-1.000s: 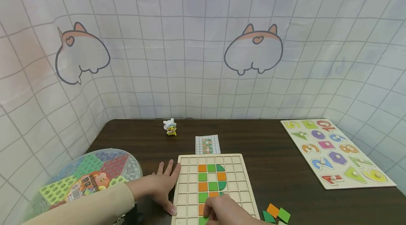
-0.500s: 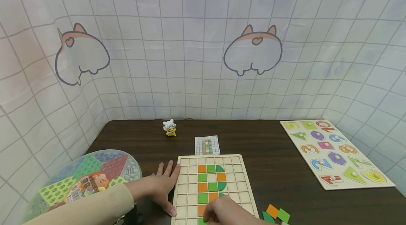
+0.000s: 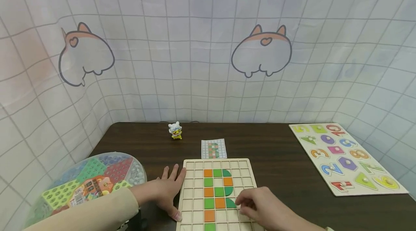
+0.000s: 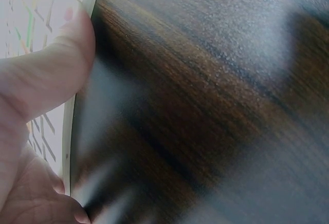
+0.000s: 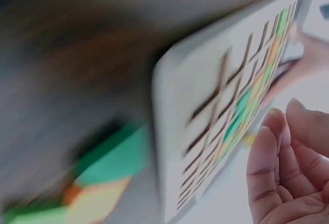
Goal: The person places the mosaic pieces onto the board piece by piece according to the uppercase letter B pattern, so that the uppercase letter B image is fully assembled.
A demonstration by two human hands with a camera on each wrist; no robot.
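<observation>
A pale wooden grid board [image 3: 197,216] lies before me, with orange, green and dark green rounded tiles in its middle cells. A light green tile [image 3: 210,227] sits lowest in the left tile column, under an orange tile [image 3: 209,216]. My left hand [image 3: 167,192] rests along the board's left edge, fingers spread and thumb [image 4: 74,39] on the rim. Above the board's right side hovers my right hand [image 3: 260,205], fingers loosely bent and holding nothing, close to a rounded dark green tile [image 3: 230,203]. Loose dark green [image 5: 115,154] and orange [image 5: 97,201] tiles appear in the right wrist view.
A small grid pattern card [image 3: 213,148] touches the board's far edge. Behind it stands a white and yellow figurine [image 3: 176,130]. A round game board in clear wrap [image 3: 94,184] is at left. A number-and-shape peg puzzle [image 3: 347,158] lies at right.
My right hand has lifted off the lowest green tile and moved right, uncovering the lower tiles. Its arm now covers the loose tiles' place in the head view. My left hand stays put.
</observation>
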